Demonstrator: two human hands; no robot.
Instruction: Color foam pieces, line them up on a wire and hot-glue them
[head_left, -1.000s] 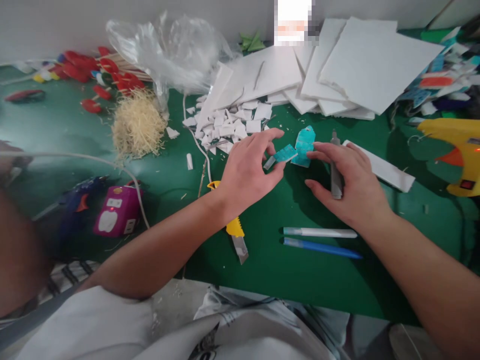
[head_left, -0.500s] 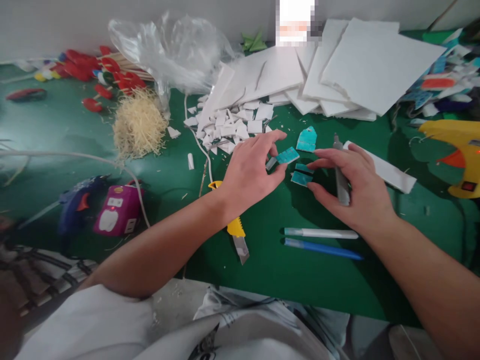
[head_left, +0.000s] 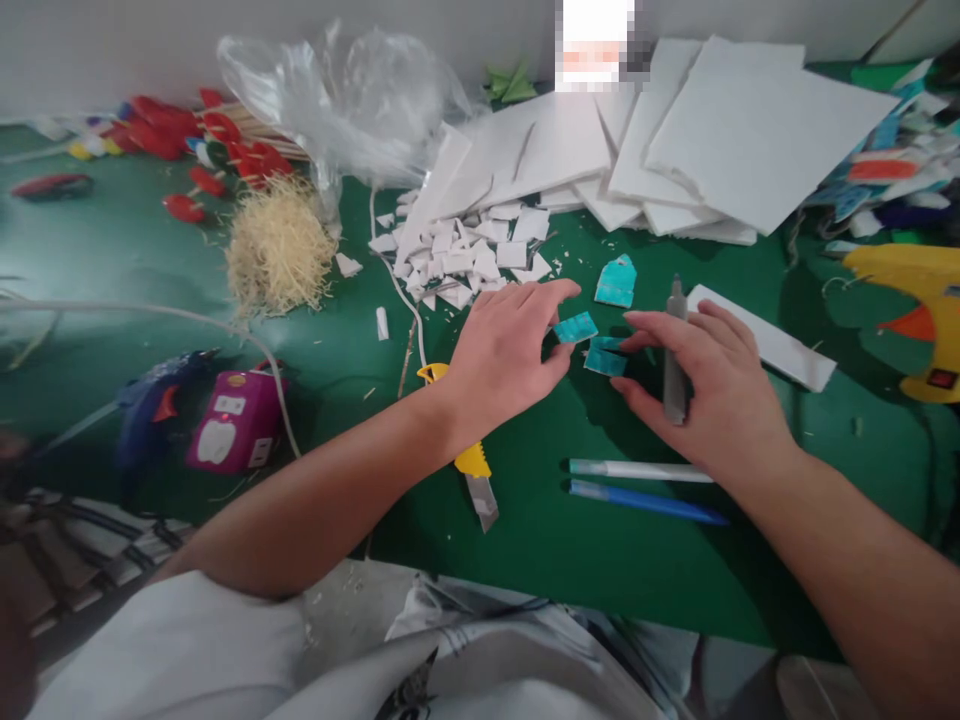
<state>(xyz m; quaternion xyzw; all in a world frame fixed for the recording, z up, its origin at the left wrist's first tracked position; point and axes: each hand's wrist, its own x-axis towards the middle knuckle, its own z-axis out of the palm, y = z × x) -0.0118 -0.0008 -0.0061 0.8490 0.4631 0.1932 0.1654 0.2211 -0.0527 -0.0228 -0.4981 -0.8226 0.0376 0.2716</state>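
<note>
My left hand hovers low over the green table, thumb and forefinger apart, beside a small teal-painted foam piece. Whether it touches that piece I cannot tell. A grey marker stands upright in my right hand, tucked against the palm. The thumb and forefinger of this hand spread around the right end of two narrow teal strips, which meet on their left side. Just behind lies a house-shaped teal piece. Beneath my left wrist is a yellow utility knife, blade out.
White foam scraps and large foam sheets lie at the back. A white foam strip and a yellow glue gun are on the right. Two pens, one white, one blue, lie in front. A purple power adapter sits left.
The two narrow teal strips, formerly apart, now touch at their left side. My left hand and the teal piece beside it have shifted slightly toward me.
</note>
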